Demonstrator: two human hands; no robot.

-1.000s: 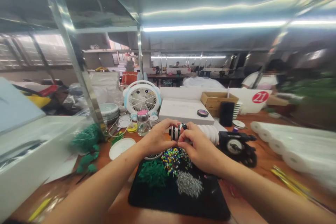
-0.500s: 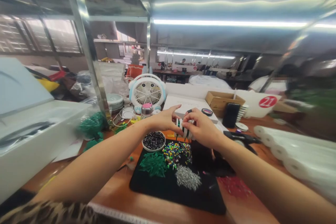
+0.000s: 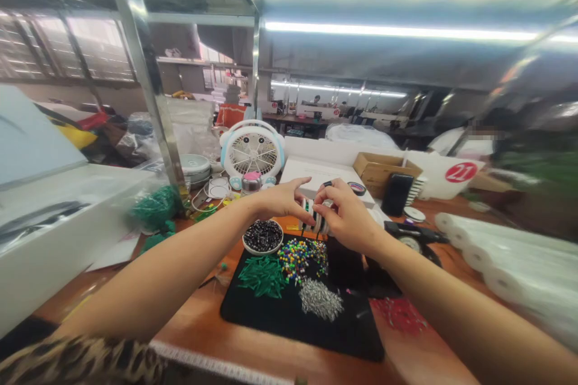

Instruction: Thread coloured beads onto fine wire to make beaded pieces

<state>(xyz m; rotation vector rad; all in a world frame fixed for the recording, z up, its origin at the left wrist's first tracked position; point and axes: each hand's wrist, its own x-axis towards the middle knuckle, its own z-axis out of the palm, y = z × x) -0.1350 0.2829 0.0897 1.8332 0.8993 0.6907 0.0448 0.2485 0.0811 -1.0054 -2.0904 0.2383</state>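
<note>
While both forearms reached in from the bottom of the view, the left hand [image 3: 282,201] and the right hand [image 3: 345,213] met over a small banded cylinder [image 3: 316,222], white with dark stripes, held in the air above the far edge of a black mat [image 3: 298,337] on the wooden counter [image 3: 271,352]. The work appeared to be a two-handed handling step on that cylinder, and the next move looked to call for a steady hold on it. The right hand curled closed over its top, gripping it with the fingers wrapped down. The left hand stood more open, fingers stretched out toward the cylinder's left side, though how firmly they pressed could not be told. At about seven o'clock from the hands sat a white bowl of black beads [image 3: 262,236], and around six o'clock lay a heap of multicoloured beads [image 3: 298,258] and a heap of silver pins [image 3: 320,301].
</note>
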